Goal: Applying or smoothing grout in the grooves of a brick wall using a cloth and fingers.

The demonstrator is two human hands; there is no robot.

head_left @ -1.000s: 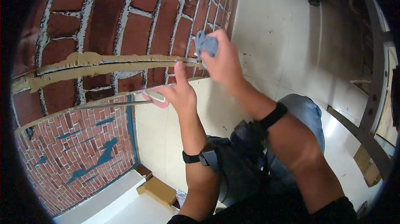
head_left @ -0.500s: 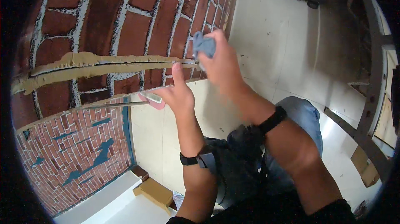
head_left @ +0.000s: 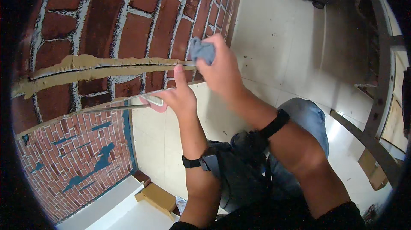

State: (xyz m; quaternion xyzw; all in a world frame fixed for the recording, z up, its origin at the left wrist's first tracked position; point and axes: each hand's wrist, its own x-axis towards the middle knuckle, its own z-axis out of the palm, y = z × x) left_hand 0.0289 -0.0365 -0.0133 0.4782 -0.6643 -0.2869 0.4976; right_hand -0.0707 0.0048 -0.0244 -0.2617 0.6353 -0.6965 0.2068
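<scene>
Here, the right hand [head_left: 220, 73] is closed around a grey cloth [head_left: 202, 51], pressed to the tan mortar strip [head_left: 92, 68] on the brick wall [head_left: 115, 20]. Just below, the left hand [head_left: 180, 97] grips what looks like a pink-handled tool [head_left: 150, 101], index finger raised against the bricks.

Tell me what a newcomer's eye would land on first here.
First, the red brick wall filling the upper left, with a tan strip of filler running across it. At the strip's right end the right hand presses a grey cloth to the wall. Just below, the left hand holds a pink-handled tool, one finger pointing up at the wall.
</scene>
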